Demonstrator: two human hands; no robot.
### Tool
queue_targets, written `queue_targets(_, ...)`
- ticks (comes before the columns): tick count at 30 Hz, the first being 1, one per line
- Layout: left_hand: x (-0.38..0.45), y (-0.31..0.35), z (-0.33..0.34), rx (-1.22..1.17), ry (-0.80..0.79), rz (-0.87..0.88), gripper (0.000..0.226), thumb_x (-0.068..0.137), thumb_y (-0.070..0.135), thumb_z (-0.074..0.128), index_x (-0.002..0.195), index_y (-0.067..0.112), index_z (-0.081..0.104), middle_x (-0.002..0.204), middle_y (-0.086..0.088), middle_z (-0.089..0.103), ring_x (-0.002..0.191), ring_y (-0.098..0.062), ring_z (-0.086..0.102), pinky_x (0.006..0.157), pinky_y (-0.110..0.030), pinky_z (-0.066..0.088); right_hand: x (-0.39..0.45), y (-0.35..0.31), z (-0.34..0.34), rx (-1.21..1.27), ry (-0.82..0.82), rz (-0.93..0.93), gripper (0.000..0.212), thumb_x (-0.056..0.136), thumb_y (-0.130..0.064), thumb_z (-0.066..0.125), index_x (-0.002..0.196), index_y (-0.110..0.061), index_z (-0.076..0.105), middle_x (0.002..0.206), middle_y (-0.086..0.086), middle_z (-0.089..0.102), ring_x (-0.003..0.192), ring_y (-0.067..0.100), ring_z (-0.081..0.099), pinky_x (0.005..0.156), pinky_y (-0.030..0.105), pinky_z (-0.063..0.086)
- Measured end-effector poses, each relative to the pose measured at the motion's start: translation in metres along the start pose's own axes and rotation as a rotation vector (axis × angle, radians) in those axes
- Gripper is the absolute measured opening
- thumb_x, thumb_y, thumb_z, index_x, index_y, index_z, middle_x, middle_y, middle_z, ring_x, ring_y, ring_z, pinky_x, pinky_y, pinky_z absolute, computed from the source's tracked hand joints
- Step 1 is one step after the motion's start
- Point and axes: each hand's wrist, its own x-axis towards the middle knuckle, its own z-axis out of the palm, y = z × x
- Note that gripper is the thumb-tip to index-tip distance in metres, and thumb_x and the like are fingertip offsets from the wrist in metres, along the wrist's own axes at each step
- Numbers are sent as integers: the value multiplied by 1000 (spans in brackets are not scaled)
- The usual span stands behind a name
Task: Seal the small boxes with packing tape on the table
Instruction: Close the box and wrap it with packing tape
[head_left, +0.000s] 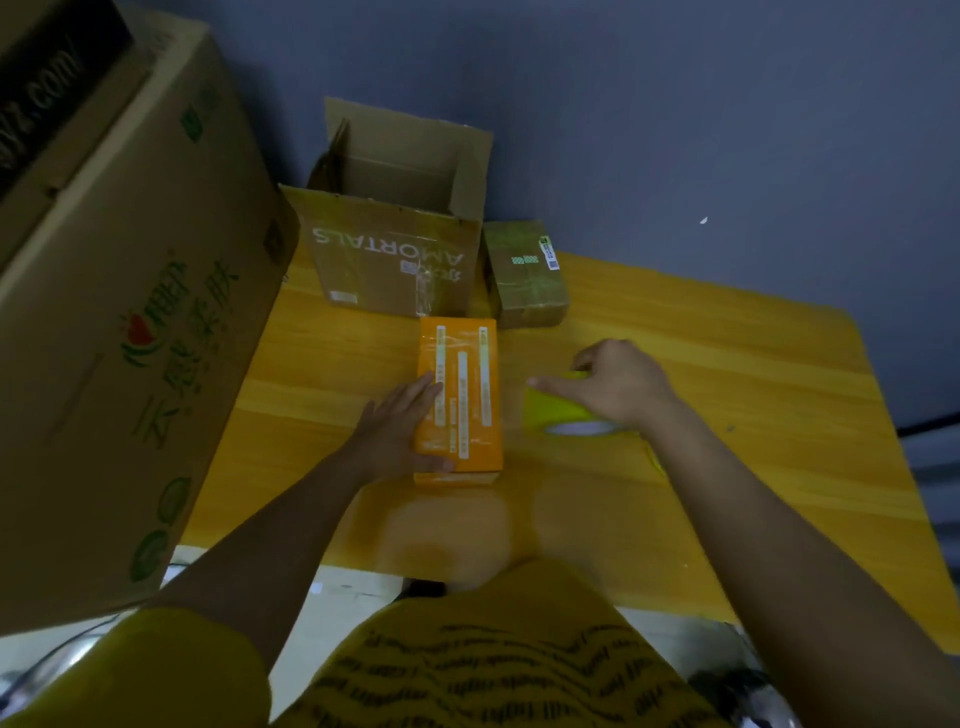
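Observation:
A small orange box (467, 384) with white labels lies flat in the middle of the wooden table (727, 415). My left hand (400, 426) rests on the box's left side with straight fingers and its thumb along the near edge. To the box's right, my right hand (618, 384) grips a yellow roll of packing tape (556, 410) from above, with the fingers curled over its top. A small brown box (524, 275), wrapped in tape, sits at the back of the table.
An open cardboard box (395, 244) printed "AMORTALS" stands behind the orange box. A very large carton (119, 312) with green print fills the left side and overhangs the table's left edge. A grey wall (675, 130) lies behind.

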Motion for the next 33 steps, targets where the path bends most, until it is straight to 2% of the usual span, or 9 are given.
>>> queue_targets(3, -2, 4, 1, -37, 0, 11, 118, 70, 66, 69, 152, 32, -9, 157, 17, -18, 147, -12, -7, 118, -49, 1, 2, 44, 3, -264, -86, 119, 78, 69, -82, 56, 106, -15, 71, 107, 6, 68, 101, 26, 61, 77, 33, 48)
queue_targets(8, -1, 4, 1, -77, -7, 20, 121, 66, 68, 70, 152, 32, -6, 158, 16, -17, 147, -12, -3, 119, -44, 12, 8, 67, 29, -172, -196, 200, 85, 66, -86, 54, 103, -12, 72, 84, 3, 66, 81, 21, 62, 63, 30, 48)
queue_targets(12, 2, 1, 2, -134, -4, 28, 140, 39, 99, 48, 151, 34, -5, 155, 22, -18, 147, -12, -1, 118, -39, 16, 17, 66, 31, -190, -185, 199, 76, 66, -85, 55, 78, -12, 68, 75, 3, 62, 73, 21, 61, 59, 28, 44)
queue_targets(18, 4, -1, 4, -160, -19, 44, 131, 37, 100, 48, 140, 47, -14, 146, 31, -23, 147, -14, -1, 118, -42, 18, 35, 66, 36, -204, -230, 226, 70, 64, -84, 60, 72, -15, 50, 83, 3, 53, 88, 28, 61, 68, 32, 42)
queue_targets(21, 4, -1, 4, -153, -26, 38, 131, 37, 100, 47, 139, 48, -16, 145, 32, -24, 147, -13, -2, 118, -42, 17, 37, 67, 45, -184, -266, 220, 68, 64, -82, 61, 65, -16, 44, 75, 2, 50, 85, 28, 60, 67, 31, 40)
queue_targets(24, 1, 3, 2, -93, -15, 18, 135, 35, 102, 41, 142, 43, -16, 146, 29, -26, 147, -13, -3, 118, -37, 12, 42, 67, 54, -171, -281, 214, 63, 69, -77, 63, 64, -17, 44, 85, 4, 53, 97, 28, 63, 70, 31, 40)
queue_targets(28, 0, 12, -2, 112, -48, -58, 144, 34, 102, 33, 149, 32, -18, 155, 16, -27, 147, -21, -13, 119, -48, 2, 50, 60, 65, -215, -292, 198, 62, 72, -72, 63, 88, -13, 60, 103, 5, 63, 105, 28, 62, 72, 31, 40)
queue_targets(31, -6, 22, -4, 247, -69, -84, 120, 68, 83, 51, 148, 30, -22, 151, 12, -35, 142, -18, -27, 116, -48, -12, 53, 51, 74, -269, -268, 176, 69, 74, -73, 61, 111, -15, 64, 119, 5, 63, 112, 26, 61, 77, 32, 43)
queue_targets(33, -11, 27, -4, 338, -51, -54, 106, 81, 72, 48, 147, 29, -24, 146, 9, -39, 138, -16, -34, 115, -48, -16, 54, 46, 77, -299, -260, 172, 73, 75, -75, 59, 120, -17, 60, 125, 4, 60, 118, 26, 58, 82, 31, 44)
